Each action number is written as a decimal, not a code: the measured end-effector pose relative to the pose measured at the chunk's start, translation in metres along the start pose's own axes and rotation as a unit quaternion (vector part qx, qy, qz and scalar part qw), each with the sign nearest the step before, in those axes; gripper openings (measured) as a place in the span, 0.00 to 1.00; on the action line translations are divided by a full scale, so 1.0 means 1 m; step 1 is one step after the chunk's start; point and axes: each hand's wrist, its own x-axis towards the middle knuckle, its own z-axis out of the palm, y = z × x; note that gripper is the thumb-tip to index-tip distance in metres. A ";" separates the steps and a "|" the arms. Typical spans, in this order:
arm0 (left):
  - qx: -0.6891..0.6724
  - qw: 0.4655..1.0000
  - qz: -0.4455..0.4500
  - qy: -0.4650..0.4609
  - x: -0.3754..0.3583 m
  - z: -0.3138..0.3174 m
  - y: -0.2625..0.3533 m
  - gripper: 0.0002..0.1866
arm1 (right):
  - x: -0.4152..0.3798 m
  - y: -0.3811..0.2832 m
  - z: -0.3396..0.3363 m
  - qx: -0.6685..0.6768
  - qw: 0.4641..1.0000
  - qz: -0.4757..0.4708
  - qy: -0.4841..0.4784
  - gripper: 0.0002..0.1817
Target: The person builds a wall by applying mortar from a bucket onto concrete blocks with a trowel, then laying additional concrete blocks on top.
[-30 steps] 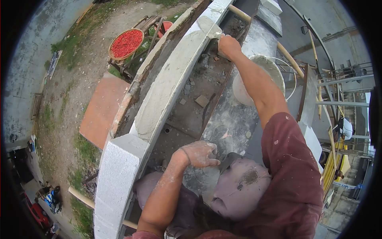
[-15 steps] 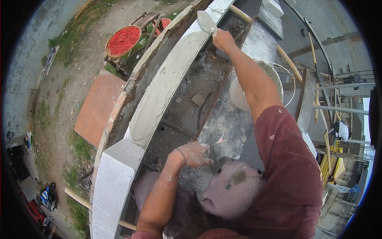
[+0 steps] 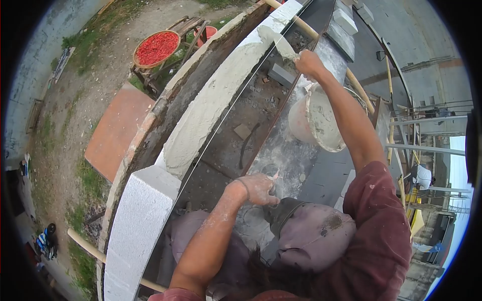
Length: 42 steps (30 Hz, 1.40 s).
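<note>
My right hand (image 3: 309,64) is stretched far out and grips a trowel (image 3: 277,41) whose blade carries wet grey mortar, held just off the inner edge of a curved wall top (image 3: 211,105) coated in fresh mortar. My left hand (image 3: 257,188), dusted white, rests with bent fingers on a dusty metal surface (image 3: 286,150) near my knee and holds nothing I can see. A white bucket (image 3: 315,123) of mortar stands under my right forearm. A white block (image 3: 135,226) caps the near end of the wall.
I am high above the ground. Far below lie a round tray of red chillies (image 3: 156,47), an orange slab (image 3: 115,130) and grass. Rubble and a grey brick (image 3: 280,75) sit in the channel. Bamboo poles (image 3: 361,93), railings and a distant person (image 3: 420,176) are at right.
My right hand with the trowel has pulled back from the wall top and moved right, toward the bucket. The view shifted. My left hand stays resting on the dusty surface.
</note>
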 end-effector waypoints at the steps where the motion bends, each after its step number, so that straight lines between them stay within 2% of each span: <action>1: 0.000 1.000 0.001 0.000 0.001 0.001 0.000 0.31 | 0.011 0.003 0.006 0.038 0.997 -0.015 0.066 0.21; 2: 0.000 1.000 0.002 -0.001 0.002 0.001 0.000 0.31 | 0.025 0.006 0.007 0.042 0.997 -0.016 0.068 0.21; 4: 0.001 1.000 0.002 0.009 0.001 0.002 -0.004 0.31 | 0.052 0.004 0.013 0.159 0.987 -0.020 0.035 0.23; 5: 0.001 1.000 0.008 0.020 0.000 0.003 -0.007 0.31 | 0.064 0.004 0.019 0.163 0.986 -0.018 0.034 0.23; 7: 0.012 1.000 -0.012 0.008 -0.001 0.007 -0.016 0.31 | 0.091 0.001 0.035 -0.008 0.988 -0.119 0.094 0.22; 8: 0.022 0.999 -0.031 -0.001 -0.001 0.007 -0.022 0.31 | 0.100 -0.003 0.041 -0.003 0.988 -0.121 0.097 0.22; 10: 0.013 0.999 -0.035 0.012 -0.005 0.001 -0.027 0.31 | 0.109 -0.019 0.053 -0.109 0.959 -0.250 0.075 0.20; 15: -0.028 0.998 -0.060 0.013 0.013 -0.009 -0.037 0.32 | 0.143 -0.073 0.014 -0.120 0.953 -0.277 0.027 0.16; 17: -0.003 0.996 -0.088 -0.020 0.021 -0.017 -0.034 0.32 | 0.162 -0.091 0.001 -0.164 0.933 -0.320 -0.002 0.15; 20: -0.037 0.996 -0.083 0.001 0.032 -0.018 -0.034 0.33 | 0.172 -0.109 -0.005 -0.188 0.934 -0.303 -0.011 0.16; 22: -0.018 0.997 -0.076 0.010 0.040 -0.014 -0.040 0.33 | 0.192 -0.103 0.018 -0.182 0.942 -0.282 0.007 0.16; 24: -0.001 0.998 -0.069 0.015 0.044 -0.015 -0.042 0.32 | 0.201 -0.088 0.037 -0.103 0.960 -0.240 0.106 0.16; 26: 0.007 0.992 -0.119 -0.050 0.043 -0.030 -0.033 0.32 | 0.174 -0.069 0.023 -0.070 0.966 -0.224 0.105 0.17; 29: 0.010 0.996 -0.085 -0.004 0.040 -0.025 -0.036 0.32 | 0.157 -0.032 0.010 -0.143 0.959 -0.197 0.148 0.17; 30: 0.016 0.997 -0.077 -0.010 0.038 -0.026 -0.036 0.32 | 0.145 -0.015 0.013 0.031 0.987 -0.103 0.115 0.19; 31: 0.003 0.997 -0.076 -0.011 0.037 -0.025 -0.036 0.32 | 0.125 0.005 0.015 0.204 0.976 0.000 0.082 0.21; 32: -0.011 0.997 -0.075 -0.017 0.037 -0.021 -0.036 0.32 | 0.081 0.010 -0.007 0.284 0.957 0.051 -0.018 0.26; 34: -0.002 0.997 -0.067 -0.033 0.038 -0.013 -0.035 0.31 | 0.003 0.023 -0.032 0.214 0.973 0.082 -0.029 0.21; 36: 0.009 0.997 -0.065 -0.041 0.042 -0.005 -0.032 0.30 | -0.064 0.060 -0.041 0.009 0.996 -0.034 0.081 0.20; 38: -0.010 0.998 -0.042 -0.053 0.047 0.002 -0.029 0.30 | -0.139 0.082 -0.067 -0.027 0.996 0.010 0.081 0.16; 40: -0.026 0.996 -0.039 -0.081 0.049 0.008 -0.023 0.31 | -0.206 0.103 -0.089 -0.074 0.988 0.018 0.134 0.16; 42: -0.035 0.993 -0.040 -0.109 0.049 0.010 -0.015 0.31 | -0.248 0.126 -0.101 -0.124 0.983 0.020 0.137 0.15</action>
